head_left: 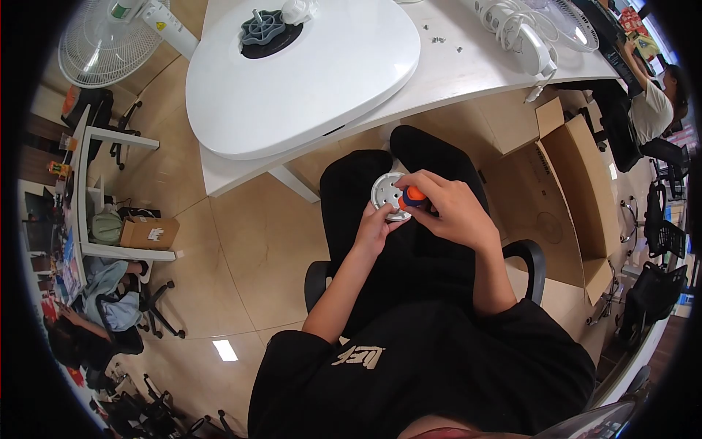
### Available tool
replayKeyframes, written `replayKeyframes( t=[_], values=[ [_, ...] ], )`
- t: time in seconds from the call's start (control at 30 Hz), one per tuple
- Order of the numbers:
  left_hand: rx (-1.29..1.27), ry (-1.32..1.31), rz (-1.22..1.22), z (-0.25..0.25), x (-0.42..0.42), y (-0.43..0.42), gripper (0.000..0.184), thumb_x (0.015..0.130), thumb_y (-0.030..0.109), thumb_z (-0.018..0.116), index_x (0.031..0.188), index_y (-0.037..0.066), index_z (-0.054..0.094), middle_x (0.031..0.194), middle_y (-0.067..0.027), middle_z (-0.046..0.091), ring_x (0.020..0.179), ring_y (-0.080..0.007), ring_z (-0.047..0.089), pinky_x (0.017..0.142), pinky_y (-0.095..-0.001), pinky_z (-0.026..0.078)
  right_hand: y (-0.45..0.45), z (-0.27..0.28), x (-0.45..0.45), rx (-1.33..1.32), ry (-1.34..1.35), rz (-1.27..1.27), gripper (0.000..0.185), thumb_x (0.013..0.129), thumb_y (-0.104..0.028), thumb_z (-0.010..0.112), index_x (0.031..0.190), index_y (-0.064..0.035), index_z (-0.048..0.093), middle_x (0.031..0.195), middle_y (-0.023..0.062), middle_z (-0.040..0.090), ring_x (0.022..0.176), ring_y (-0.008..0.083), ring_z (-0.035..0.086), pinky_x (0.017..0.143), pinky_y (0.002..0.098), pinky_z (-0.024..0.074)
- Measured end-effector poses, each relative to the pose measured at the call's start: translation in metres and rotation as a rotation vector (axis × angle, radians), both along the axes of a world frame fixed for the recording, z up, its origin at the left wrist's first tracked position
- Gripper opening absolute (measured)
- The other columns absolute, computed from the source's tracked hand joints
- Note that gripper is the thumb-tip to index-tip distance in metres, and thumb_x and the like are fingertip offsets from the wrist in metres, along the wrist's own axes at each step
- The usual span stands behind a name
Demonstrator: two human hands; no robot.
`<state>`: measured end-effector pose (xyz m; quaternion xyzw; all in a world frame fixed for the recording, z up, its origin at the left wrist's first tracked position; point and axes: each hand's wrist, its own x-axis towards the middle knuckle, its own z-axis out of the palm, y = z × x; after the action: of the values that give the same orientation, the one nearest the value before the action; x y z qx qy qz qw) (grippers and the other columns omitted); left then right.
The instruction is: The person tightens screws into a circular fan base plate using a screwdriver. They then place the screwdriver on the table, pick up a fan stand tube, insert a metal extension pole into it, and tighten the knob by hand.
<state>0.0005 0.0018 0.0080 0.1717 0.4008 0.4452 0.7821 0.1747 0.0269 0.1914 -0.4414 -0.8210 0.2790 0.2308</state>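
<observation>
My left hand [376, 228] is closed on the lower edge of a round silver-white disc [382, 192] with several holes in it. The disc is held above my lap, its face turned up. In my right hand [455, 208] is a screwdriver [414, 195] with an orange and dark blue handle, gripped right over the disc. Its tip is hidden, so I cannot tell whether it sits in a screw. On the table ahead lies a large white rounded base [314, 88]. A grey star-shaped knob [262, 28] stands on the base's black centre.
Small metal screws [438, 39] lie on the white table [468, 77], near a white power strip with coiled cable [523, 36]. A white fan [110, 44] stands left. An open cardboard box [545, 197] is on the floor at right. Other people sit at both sides.
</observation>
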Motion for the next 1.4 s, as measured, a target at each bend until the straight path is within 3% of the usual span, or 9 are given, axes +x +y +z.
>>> replayKeyframes(
  t=[0.47,0.6,0.7,0.83,1.0,1.1,1.2,1.33,1.4],
  values=[
    [-0.054,0.029,-0.001,0.005,-0.001,0.003,0.057,0.094,0.006,0.056,0.148,0.010,0.039,0.138,-0.0117,0.054,0.124,-0.0260,0.061,0.100,-0.0460,0.057,-0.001,-0.007,0.002,0.070,0.095,-0.079,0.033,0.086,-0.015,0.076,0.111,-0.0056,0.057,0.101,0.0109,0.064,0.070,0.0304,0.070,0.062,0.0379,0.0549],
    [-0.079,0.021,0.033,0.009,0.000,0.004,0.059,0.089,0.001,0.056,0.145,0.007,0.039,0.134,-0.0139,0.056,0.117,-0.0270,0.064,0.099,-0.0458,0.059,-0.001,-0.007,0.004,0.059,0.102,-0.083,0.032,0.087,-0.015,0.076,0.111,-0.0056,0.057,0.103,0.0111,0.064,0.073,0.0310,0.070,0.062,0.0383,0.0548],
    [-0.075,0.026,0.028,0.011,-0.001,0.004,0.059,0.089,0.000,0.055,0.146,0.007,0.039,0.134,-0.0140,0.056,0.118,-0.0275,0.064,0.100,-0.0471,0.058,-0.003,-0.002,0.006,-0.036,0.059,-0.081,0.037,0.086,-0.019,0.076,0.117,-0.0078,0.058,0.109,0.0136,0.065,0.084,0.0376,0.069,0.071,0.0442,0.0554],
    [-0.064,0.036,0.005,0.015,0.000,0.003,0.060,0.092,0.004,0.055,0.150,0.011,0.038,0.140,-0.0120,0.053,0.125,-0.0261,0.060,0.103,-0.0458,0.055,-0.003,0.001,0.008,-0.011,0.112,-0.086,0.034,0.087,-0.019,0.075,0.114,-0.0075,0.058,0.107,0.0132,0.065,0.082,0.0370,0.069,0.070,0.0428,0.0555],
    [-0.050,0.014,0.007,0.005,-0.002,0.005,0.061,0.088,-0.002,0.053,0.147,0.007,0.040,0.138,-0.0153,0.055,0.121,-0.0300,0.063,0.100,-0.0471,0.058,-0.005,0.023,0.019,-0.107,0.280,-0.109,0.029,0.087,-0.015,0.076,0.110,-0.0066,0.059,0.100,0.0118,0.064,0.079,0.0317,0.069,0.069,0.0378,0.0551],
    [-0.053,0.007,0.020,0.001,-0.001,0.006,0.062,0.086,-0.005,0.052,0.146,0.006,0.041,0.137,-0.0162,0.056,0.121,-0.0317,0.063,0.099,-0.0482,0.059,-0.002,0.031,0.035,0.046,0.309,-0.125,0.031,0.085,-0.007,0.077,0.109,-0.0045,0.057,0.104,0.0095,0.065,0.084,0.0209,0.067,0.073,0.0315,0.0532],
    [-0.069,0.001,0.040,-0.003,-0.001,0.006,0.061,0.087,-0.006,0.052,0.145,0.005,0.040,0.137,-0.0181,0.055,0.121,-0.0326,0.063,0.097,-0.0486,0.060,0.000,0.037,0.046,0.246,0.525,-0.208,0.028,0.084,-0.005,0.077,0.106,-0.0034,0.059,0.102,0.0112,0.067,0.091,0.0228,0.067,0.083,0.0318,0.0524],
    [-0.075,-0.003,0.056,-0.007,-0.001,0.005,0.062,0.086,-0.007,0.053,0.146,0.004,0.038,0.139,-0.0195,0.052,0.120,-0.0333,0.063,0.096,-0.0490,0.061,-0.003,0.038,0.048,0.347,0.851,-0.457,0.034,0.087,0.005,0.073,0.113,-0.0041,0.054,0.118,0.0152,0.065,0.104,0.0191,0.063,0.091,0.0307,0.0506],
    [-0.088,0.008,0.058,-0.006,0.000,0.005,0.063,0.087,-0.007,0.053,0.146,0.004,0.037,0.139,-0.0199,0.052,0.120,-0.0337,0.063,0.096,-0.0492,0.061,0.003,0.035,0.050,0.424,0.857,-0.499,0.033,0.090,0.007,0.069,0.117,-0.0043,0.053,0.126,0.0173,0.061,0.111,0.0207,0.061,0.093,0.0304,0.0505]
  ],
)
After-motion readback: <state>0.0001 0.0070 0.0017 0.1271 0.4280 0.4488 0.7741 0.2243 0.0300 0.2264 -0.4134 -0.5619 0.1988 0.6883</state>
